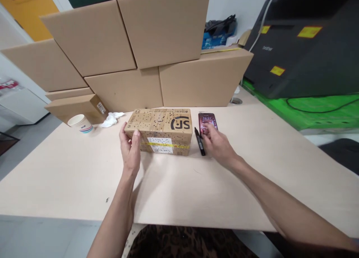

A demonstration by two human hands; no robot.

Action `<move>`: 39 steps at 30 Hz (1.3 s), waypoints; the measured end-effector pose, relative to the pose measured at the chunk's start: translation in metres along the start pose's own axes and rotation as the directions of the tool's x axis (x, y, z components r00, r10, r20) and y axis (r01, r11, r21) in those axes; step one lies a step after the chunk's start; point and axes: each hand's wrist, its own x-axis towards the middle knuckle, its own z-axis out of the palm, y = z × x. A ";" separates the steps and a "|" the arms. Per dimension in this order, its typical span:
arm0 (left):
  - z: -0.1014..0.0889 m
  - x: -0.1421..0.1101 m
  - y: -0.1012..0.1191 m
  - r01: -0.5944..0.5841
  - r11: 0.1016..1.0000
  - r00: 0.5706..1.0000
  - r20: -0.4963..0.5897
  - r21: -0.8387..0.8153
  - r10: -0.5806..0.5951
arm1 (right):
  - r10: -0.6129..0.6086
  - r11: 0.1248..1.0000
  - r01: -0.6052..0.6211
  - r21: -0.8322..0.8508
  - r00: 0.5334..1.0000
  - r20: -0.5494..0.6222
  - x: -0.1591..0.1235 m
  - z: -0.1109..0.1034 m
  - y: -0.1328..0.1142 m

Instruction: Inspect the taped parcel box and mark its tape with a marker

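Note:
A brown cardboard parcel box (146, 123) with an SF logo, black specks, a white label and a yellow strip sits on the table. My left hand (131, 147) grips its left end, thumb on the front top edge and fingers around the side. To the box's right lies a smartphone (206, 118) with its screen lit. My right hand (217, 142) is over the phone's lower part, fingers bent and close together; no object shows in them. A black marker pen (200, 142) lies between the box and this hand.
Large cardboard boxes (123, 85) are stacked along the table's back. At left stand a paper cup (80, 124), crumpled tissue (112, 119) and a flat brown box (74, 108). A dark Brother printer (300, 59) stands on a green surface (311, 108) at right.

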 end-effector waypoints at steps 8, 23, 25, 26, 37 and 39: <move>0.000 0.003 0.002 0.237 0.972 0.968 0.086 -0.009 -0.235 | -0.046 0.913 -0.033 0.406 0.982 0.182 -0.008 0.010 -0.008; -0.012 0.007 0.014 -0.004 0.993 1.000 0.028 -0.117 0.007 | 0.004 0.586 -0.111 0.803 0.991 0.134 -0.014 -0.002 -0.021; -0.014 0.008 0.017 -0.042 0.984 0.997 0.055 -0.174 0.053 | 0.021 0.548 -0.175 0.818 0.980 0.196 -0.013 0.001 -0.022; -0.015 0.008 0.019 -0.049 0.979 0.995 0.074 -0.198 0.065 | 0.029 0.528 -0.214 0.822 0.972 0.234 -0.013 0.003 -0.023; -0.009 0.005 0.017 -0.167 0.974 0.980 0.085 -0.156 0.181 | 0.081 0.413 -0.434 0.801 0.893 0.443 -0.020 0.006 -0.028; -0.008 0.003 0.015 -0.156 0.980 0.974 0.147 -0.126 0.174 | 0.030 0.415 -0.421 0.807 0.893 0.450 -0.021 0.005 -0.028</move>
